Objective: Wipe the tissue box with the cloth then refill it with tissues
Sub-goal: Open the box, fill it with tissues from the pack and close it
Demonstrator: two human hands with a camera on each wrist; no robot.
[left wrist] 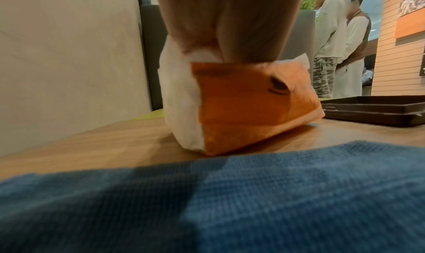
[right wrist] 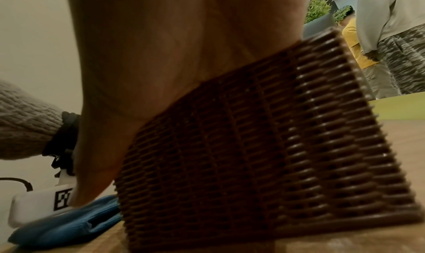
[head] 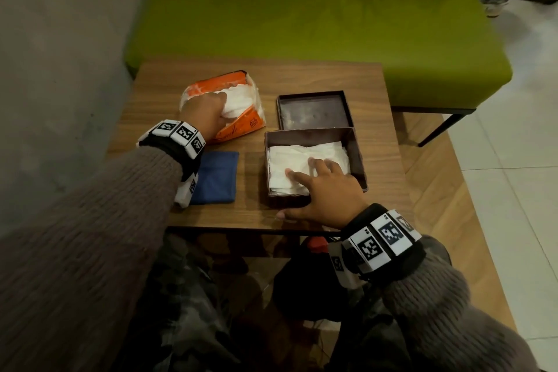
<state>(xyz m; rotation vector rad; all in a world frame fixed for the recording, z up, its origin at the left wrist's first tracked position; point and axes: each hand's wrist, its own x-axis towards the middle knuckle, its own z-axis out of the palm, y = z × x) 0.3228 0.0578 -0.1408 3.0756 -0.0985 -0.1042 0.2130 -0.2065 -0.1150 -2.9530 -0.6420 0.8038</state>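
One woven box wall (right wrist: 264,148) close-up

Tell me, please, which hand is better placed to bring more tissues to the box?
Left. The left hand is already in the open tissue pack; the right hand lies on tissues in the box.

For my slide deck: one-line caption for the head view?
Left hand pulls tissues from the orange pack while right hand presses tissues flat in the brown box.
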